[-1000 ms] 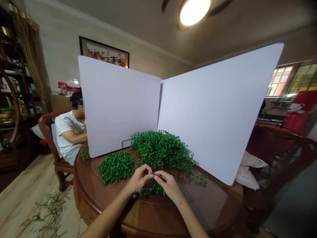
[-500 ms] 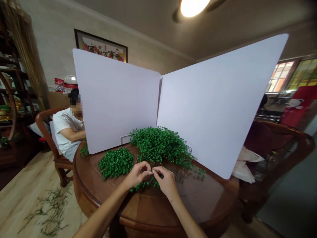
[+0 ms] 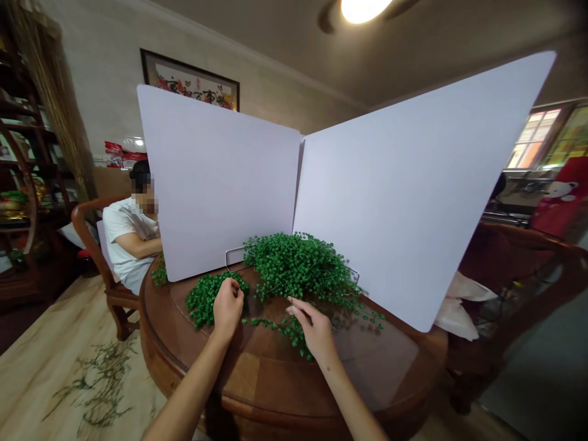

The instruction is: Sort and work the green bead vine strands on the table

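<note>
Left hand (image 3: 228,304) is seen curled, knuckles up, resting at the right edge of the small heap of green beaded plastic sprigs (image 3: 206,298). Whether anything is gripped inside it cannot be told.

Right hand (image 3: 316,329) is mostly closed, thumb and forefinger tips pinched on the thin stem of a loose green beaded sprig (image 3: 278,325). The sprig is trailed across the round brown wooden table (image 3: 257,383) between both hands, just in front of the large heap of green beaded sprigs (image 3: 298,266).

The heaps are backed by a white folded screen board (image 3: 220,184). A person in a white shirt (image 3: 124,236) is seated behind it, left.
</note>
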`<state>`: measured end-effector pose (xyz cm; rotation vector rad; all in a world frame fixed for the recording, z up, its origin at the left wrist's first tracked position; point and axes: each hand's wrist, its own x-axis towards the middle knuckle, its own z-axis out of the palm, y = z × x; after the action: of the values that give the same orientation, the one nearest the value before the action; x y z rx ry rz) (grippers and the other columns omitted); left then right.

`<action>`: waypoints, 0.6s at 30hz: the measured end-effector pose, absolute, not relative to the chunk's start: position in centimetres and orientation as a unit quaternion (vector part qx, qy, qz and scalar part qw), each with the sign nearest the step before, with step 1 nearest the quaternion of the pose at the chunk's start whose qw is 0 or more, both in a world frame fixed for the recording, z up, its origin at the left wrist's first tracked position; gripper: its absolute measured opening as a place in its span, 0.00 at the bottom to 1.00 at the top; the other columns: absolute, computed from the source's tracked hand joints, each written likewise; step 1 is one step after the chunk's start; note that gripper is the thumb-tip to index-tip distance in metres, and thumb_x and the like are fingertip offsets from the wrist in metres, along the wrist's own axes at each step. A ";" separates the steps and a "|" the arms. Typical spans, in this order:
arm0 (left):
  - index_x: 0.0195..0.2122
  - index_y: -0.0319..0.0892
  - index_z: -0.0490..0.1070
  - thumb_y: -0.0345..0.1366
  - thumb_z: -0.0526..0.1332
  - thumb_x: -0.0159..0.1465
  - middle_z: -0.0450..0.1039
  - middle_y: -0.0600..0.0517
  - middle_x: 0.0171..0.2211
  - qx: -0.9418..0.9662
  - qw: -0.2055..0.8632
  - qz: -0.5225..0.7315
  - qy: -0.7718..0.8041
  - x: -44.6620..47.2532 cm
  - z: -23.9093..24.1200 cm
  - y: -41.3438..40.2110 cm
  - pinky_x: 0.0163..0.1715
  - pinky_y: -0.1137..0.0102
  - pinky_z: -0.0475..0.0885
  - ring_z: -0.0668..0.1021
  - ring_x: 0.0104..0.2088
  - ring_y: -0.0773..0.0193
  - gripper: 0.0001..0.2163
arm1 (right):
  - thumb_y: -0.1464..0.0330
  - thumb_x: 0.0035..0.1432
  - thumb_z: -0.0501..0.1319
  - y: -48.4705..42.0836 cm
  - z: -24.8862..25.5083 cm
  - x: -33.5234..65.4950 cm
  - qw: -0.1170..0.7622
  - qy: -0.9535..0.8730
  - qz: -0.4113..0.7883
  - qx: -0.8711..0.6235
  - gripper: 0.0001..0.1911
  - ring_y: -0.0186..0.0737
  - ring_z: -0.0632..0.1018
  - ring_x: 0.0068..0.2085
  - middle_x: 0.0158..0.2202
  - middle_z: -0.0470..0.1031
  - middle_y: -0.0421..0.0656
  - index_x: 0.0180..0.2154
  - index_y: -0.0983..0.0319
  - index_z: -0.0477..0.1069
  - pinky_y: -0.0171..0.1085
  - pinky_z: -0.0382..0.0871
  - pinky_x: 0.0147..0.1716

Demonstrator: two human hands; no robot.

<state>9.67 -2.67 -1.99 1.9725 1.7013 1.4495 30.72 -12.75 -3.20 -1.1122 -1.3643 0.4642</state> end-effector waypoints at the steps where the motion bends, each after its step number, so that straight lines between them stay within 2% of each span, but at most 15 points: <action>1: 0.34 0.44 0.64 0.27 0.55 0.59 0.67 0.54 0.29 0.655 0.073 0.467 0.589 9.5 -2.1 -2.8 0.29 0.71 0.60 0.71 0.30 0.63 0.05 | 0.56 0.61 0.58 -12.8 -3.2 30.7 0.619 -0.584 0.210 -0.482 0.19 0.45 0.81 0.41 0.39 0.82 0.47 0.48 0.59 0.76 0.42 0.74 0.45; 6: 0.40 0.44 0.64 0.23 0.52 0.58 0.69 0.50 0.38 0.644 0.037 0.415 0.641 9.7 -1.9 -3.8 0.28 0.70 0.58 0.73 0.35 0.59 0.12 | 0.53 0.59 0.58 -13.0 -3.2 30.7 0.638 -0.563 0.233 -0.472 0.24 0.47 0.81 0.40 0.40 0.81 0.50 0.49 0.63 0.75 0.43 0.76 0.43; 9: 0.40 0.43 0.65 0.22 0.52 0.58 0.67 0.47 0.40 0.630 0.026 0.432 0.645 9.8 -1.4 -4.1 0.29 0.69 0.59 0.73 0.38 0.58 0.12 | 0.54 0.61 0.58 -13.2 -3.0 30.5 0.640 -0.574 0.239 -0.451 0.27 0.44 0.81 0.40 0.39 0.80 0.48 0.57 0.62 0.67 0.41 0.75 0.43; 11: 0.39 0.42 0.65 0.25 0.53 0.59 0.66 0.47 0.40 0.634 0.044 0.480 0.605 10.2 -1.1 -4.4 0.32 0.69 0.62 0.72 0.38 0.58 0.09 | 0.56 0.62 0.57 -13.3 -3.0 30.3 0.637 -0.585 0.234 -0.445 0.29 0.42 0.80 0.40 0.37 0.79 0.46 0.61 0.62 0.61 0.40 0.75 0.43; 13: 0.38 0.42 0.65 0.32 0.54 0.63 0.65 0.49 0.37 0.656 0.121 0.536 0.517 10.8 -0.7 -4.9 0.35 0.69 0.64 0.71 0.36 0.60 0.04 | 0.58 0.63 0.57 -13.4 -3.1 30.2 0.631 -0.593 0.216 -0.451 0.27 0.41 0.80 0.39 0.37 0.79 0.46 0.60 0.61 0.62 0.39 0.74 0.43; 14: 0.38 0.42 0.65 0.36 0.53 0.65 0.65 0.50 0.34 0.672 0.189 0.551 0.457 11.2 -0.5 -5.3 0.35 0.69 0.65 0.71 0.34 0.61 0.05 | 0.58 0.63 0.56 -13.4 -3.1 30.2 0.629 -0.596 0.204 -0.455 0.25 0.41 0.80 0.39 0.37 0.79 0.46 0.58 0.61 0.63 0.39 0.75 0.43; 16: 0.39 0.41 0.66 0.44 0.50 0.68 0.67 0.51 0.31 0.699 0.359 0.526 0.327 12.1 -0.2 -6.4 0.35 0.69 0.66 0.71 0.32 0.62 0.13 | 0.59 0.64 0.56 -13.4 -3.1 30.3 0.627 -0.602 0.176 -0.462 0.21 0.41 0.81 0.39 0.38 0.79 0.47 0.54 0.61 0.67 0.38 0.75 0.41; 18: 0.41 0.39 0.69 0.51 0.46 0.69 0.70 0.48 0.33 0.711 0.493 0.451 0.221 12.6 0.1 -7.5 0.38 0.68 0.67 0.73 0.35 0.61 0.21 | 0.60 0.64 0.57 -13.5 -3.1 30.3 0.628 -0.605 0.141 -0.469 0.17 0.42 0.81 0.39 0.39 0.79 0.47 0.50 0.61 0.71 0.38 0.75 0.41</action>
<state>12.64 -7.47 0.05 1.7240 0.5355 1.0933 30.27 -13.48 -3.08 -1.0739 -1.3872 0.3234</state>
